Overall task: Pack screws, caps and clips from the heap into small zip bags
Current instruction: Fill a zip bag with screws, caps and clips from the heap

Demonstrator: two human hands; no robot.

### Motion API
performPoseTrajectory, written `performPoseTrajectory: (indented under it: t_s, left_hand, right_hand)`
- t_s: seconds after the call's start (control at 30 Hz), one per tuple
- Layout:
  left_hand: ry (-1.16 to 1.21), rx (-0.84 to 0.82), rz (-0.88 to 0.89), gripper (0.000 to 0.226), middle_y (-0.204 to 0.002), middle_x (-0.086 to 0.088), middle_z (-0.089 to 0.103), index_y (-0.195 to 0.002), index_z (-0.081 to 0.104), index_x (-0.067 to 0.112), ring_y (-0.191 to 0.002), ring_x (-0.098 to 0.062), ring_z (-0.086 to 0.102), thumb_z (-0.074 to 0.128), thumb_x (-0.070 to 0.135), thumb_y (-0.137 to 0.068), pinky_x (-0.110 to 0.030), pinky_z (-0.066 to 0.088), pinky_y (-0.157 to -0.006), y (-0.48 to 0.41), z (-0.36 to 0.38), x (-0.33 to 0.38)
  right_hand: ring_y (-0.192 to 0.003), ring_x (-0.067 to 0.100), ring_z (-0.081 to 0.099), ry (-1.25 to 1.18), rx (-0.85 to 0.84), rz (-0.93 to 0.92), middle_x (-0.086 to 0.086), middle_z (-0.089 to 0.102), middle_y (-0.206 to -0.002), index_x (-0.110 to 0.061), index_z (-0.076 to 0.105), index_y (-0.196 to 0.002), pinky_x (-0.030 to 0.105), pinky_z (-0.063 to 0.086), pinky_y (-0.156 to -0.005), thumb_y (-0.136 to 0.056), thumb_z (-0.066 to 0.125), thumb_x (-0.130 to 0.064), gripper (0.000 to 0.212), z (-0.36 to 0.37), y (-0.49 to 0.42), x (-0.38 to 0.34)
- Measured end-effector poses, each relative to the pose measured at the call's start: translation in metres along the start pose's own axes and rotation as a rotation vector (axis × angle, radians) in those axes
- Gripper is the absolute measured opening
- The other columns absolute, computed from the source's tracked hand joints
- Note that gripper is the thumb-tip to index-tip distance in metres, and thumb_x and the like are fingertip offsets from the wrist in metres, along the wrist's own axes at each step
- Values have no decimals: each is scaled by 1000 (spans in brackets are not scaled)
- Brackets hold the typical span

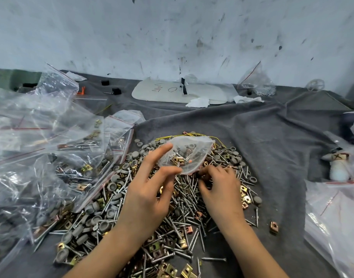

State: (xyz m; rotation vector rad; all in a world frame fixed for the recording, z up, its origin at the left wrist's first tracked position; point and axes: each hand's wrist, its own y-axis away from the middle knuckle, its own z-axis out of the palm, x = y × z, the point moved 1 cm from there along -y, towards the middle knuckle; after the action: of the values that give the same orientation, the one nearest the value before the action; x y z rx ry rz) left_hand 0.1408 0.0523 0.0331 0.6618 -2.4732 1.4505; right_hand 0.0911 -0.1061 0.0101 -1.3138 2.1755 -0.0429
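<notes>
Bag (189,157) pinched in my left hand (150,193) slants lower-left to upper-right; my right hand (222,187) curls into the heap (184,219), hold unclear.

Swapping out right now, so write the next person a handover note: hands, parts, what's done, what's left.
Left hand holds a small clear zip bag, part-filled with clips and caps, above the heap of silver screws, grey caps and brass clips.
Right hand curls into the heap by the bag; its catch is hidden.
Done: filled bags piled left.
Left: finish this bag; a large heap remains.
</notes>
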Motion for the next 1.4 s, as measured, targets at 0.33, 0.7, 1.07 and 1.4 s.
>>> performPoseTrajectory:
  t_s: [0.33,0.7,1.07,1.4]
  left_hand:
    - [-8,-5,-2,23,-135,-8,48,-94,70,0,-129,-16,45,51,12,-89,-21,34,-110,-1,-1,2]
    - [4,-87,37,24,-136,-16,50,-96,70,-1,-130,-22,46,52,12,-89,-27,38,-110,-1,1,2]
    - [9,-62,25,22,-137,-10,47,-95,70,0,-131,-20,46,51,11,-90,-24,37,-110,0,1,2]
    - [9,-64,19,21,-137,-11,48,-95,70,0,-130,-22,47,52,9,-89,-26,39,-109,0,1,2]
  right_hand:
    - [-83,24,58,-382,667,-281,9,63,-87,-6,61,-93,45,49,-73,-86,65,1,10,-27,6,-7]
    - [-104,17,51,-406,762,-522,3,65,-108,-9,54,-109,39,47,-85,-92,59,-10,18,-29,22,-30]
    - [-115,28,45,-78,225,-26,2,64,-109,-16,67,-103,42,34,-95,-88,64,-16,16,-10,1,-4]
    - [-117,19,39,42,19,35,-7,62,-115,-24,63,-108,37,26,-97,-90,61,-28,18,1,0,1]
